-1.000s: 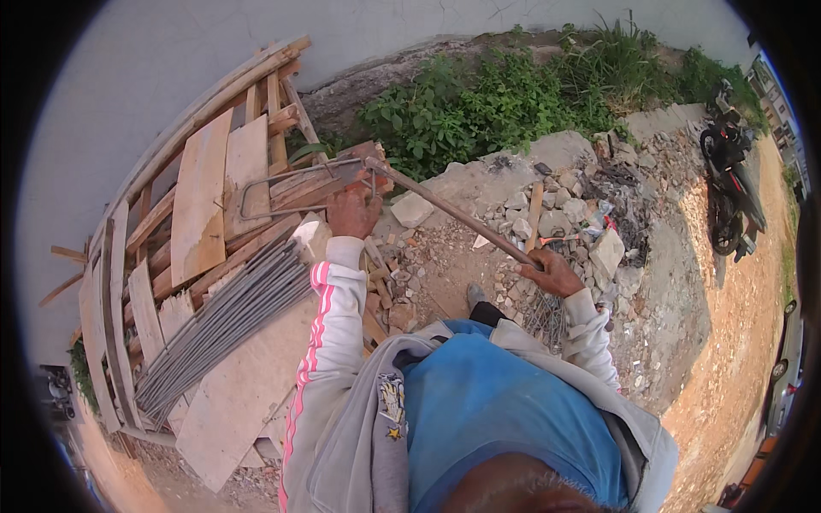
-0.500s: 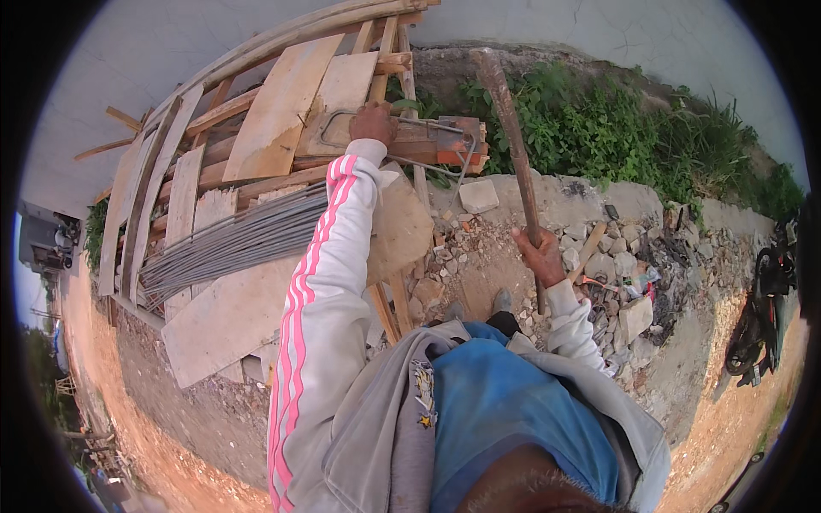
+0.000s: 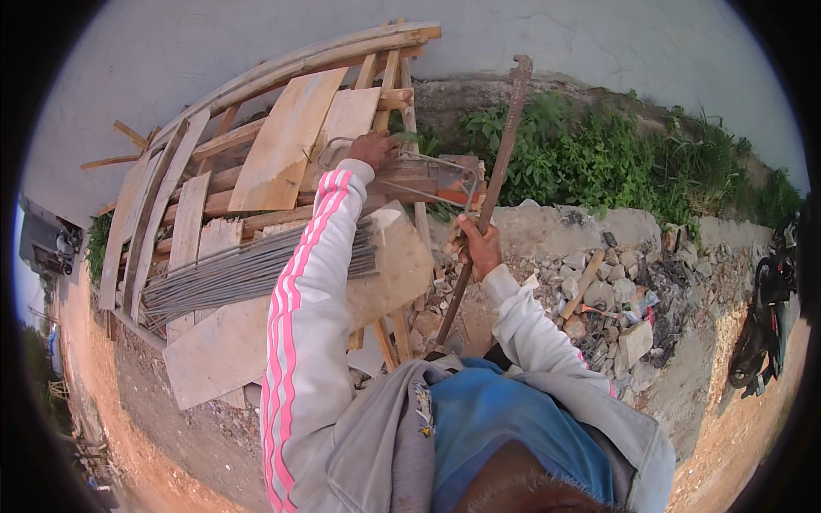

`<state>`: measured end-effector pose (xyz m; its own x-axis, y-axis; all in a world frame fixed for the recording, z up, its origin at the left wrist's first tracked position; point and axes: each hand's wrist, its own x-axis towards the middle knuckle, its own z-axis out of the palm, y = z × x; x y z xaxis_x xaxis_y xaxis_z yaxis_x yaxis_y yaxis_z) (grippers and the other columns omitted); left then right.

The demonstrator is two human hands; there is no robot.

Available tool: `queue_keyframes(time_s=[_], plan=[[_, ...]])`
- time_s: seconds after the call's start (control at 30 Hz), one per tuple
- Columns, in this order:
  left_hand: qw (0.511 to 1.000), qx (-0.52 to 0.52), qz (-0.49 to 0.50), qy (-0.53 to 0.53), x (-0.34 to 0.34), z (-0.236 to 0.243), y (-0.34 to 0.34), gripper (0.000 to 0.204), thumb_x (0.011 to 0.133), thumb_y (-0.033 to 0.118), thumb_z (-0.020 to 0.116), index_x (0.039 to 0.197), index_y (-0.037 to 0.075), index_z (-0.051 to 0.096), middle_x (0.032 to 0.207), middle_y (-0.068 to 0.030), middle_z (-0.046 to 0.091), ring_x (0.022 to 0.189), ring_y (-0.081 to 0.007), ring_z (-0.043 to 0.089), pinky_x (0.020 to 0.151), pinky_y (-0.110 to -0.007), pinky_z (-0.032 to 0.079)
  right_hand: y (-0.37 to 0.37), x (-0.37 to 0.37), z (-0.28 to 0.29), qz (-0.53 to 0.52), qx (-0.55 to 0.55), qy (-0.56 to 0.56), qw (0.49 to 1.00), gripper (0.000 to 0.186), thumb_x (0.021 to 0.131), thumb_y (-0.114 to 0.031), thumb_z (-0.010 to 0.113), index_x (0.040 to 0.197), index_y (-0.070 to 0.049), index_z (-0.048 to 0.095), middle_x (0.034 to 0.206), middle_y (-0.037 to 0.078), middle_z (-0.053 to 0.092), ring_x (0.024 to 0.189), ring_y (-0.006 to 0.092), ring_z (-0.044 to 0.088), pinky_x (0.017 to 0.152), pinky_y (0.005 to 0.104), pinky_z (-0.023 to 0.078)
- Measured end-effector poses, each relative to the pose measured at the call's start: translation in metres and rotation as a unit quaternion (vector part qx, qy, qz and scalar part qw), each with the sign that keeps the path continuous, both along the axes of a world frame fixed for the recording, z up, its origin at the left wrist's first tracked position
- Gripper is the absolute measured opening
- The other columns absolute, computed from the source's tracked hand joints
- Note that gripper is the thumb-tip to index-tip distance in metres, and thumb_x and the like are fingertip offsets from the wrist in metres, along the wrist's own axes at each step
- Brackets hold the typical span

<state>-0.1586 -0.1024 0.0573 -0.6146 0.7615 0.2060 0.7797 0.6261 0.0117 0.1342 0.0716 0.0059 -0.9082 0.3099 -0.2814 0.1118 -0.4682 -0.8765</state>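
My left hand (image 3: 374, 150), reaching out over the timber, is closed on a thin steel rod bent into a long rectangular loop, a rebar stirrup (image 3: 473, 181). The loop spreads to both sides of the fist, above a plank with an orange-red block (image 3: 451, 197) near its end. My right hand (image 3: 479, 245) is wrapped round a long rusty steel bar (image 3: 502, 162) with a notched, hooked head. The bar slants from upper right down towards my body, its upper part close to the loop's right end. Whether bar and loop touch, I cannot tell.
Straight steel rods (image 3: 248, 274) lie bundled on the wooden bench, beside loose boards (image 3: 286, 141) and a plywood sheet (image 3: 218, 350). Rubble (image 3: 633, 333) covers the ground at right. Green weeds (image 3: 564, 145) grow along the grey wall (image 3: 599, 38).
My right hand has moved left towards the stirrup, and the bar it holds has swung from leaning left to leaning right at the top. My left hand keeps its grip, shifted slightly.
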Motion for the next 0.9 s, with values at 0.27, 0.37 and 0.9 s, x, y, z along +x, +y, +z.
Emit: queue_keyframes(time_s=[0.27,0.37,0.9], plan=[[0.998,0.051,-0.018,-0.018,0.048,0.085,-0.006,0.025,0.096,0.029,0.06,0.112,0.012,0.068,0.104,-0.0136,0.068,0.1,-0.0369,0.065,0.087,-0.048,0.052,0.038,0.006,0.034,-0.013,0.066,0.039,0.997,0.03,0.1,-0.033,0.067,0.098,-0.003,0.065,0.07,0.005,0.066,0.05,0.0115,0.061,0.038,0.0236,0.042],[0.999,0.035,0.003,-0.018,0.081,0.094,-0.023,0.026,0.096,0.029,0.061,0.114,0.012,0.068,0.103,-0.0129,0.068,0.099,-0.0363,0.065,0.086,-0.047,0.052,0.066,0.007,0.036,0.011,0.093,0.041,0.995,0.031,0.1,-0.034,0.068,0.099,-0.003,0.067,0.063,0.001,0.059,0.046,0.0084,0.053,0.038,0.0236,0.037],[0.929,0.186,0.311,-0.073,0.282,0.001,0.016,0.033,0.091,0.021,0.067,0.123,0.015,0.068,0.09,-0.0133,0.069,0.076,-0.0374,0.068,0.064,-0.048,0.053,0.178,-0.114,0.029,0.273,0.211,-0.013,0.938,0.029,0.093,-0.03,0.075,0.084,-0.004,0.064,0.054,-0.004,0.048,0.038,0.0051,0.039,0.035,0.0253,0.027]])
